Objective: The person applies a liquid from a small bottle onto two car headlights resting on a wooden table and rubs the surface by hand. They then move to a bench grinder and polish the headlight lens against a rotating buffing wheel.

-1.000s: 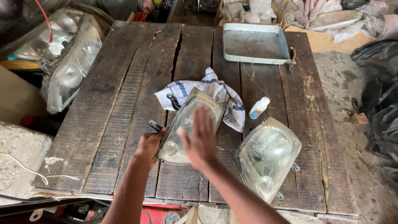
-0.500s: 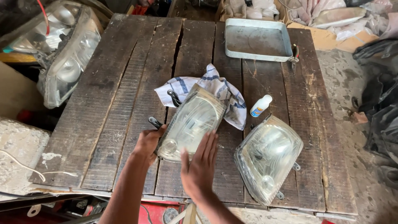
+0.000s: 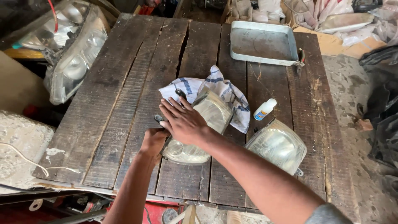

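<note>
Wooden table: hazy headlight at centre, top end on a checked cloth. Left hand grips its 9 o'clock edge; right hand lies flat, fingers spread, on the lens. Second headlight at 3 o'clock, small white bottle at 2. Risk: hard pressing could slide the lamp off the cloth and scuff it.

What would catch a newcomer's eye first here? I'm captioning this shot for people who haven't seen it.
Both hands on a cloudy headlight at the middle of the plank table: the right hand lies flat on its lens, the left hand grips its near-left edge. A second headlight lies right of it, a metal tray at the far edge.
</note>
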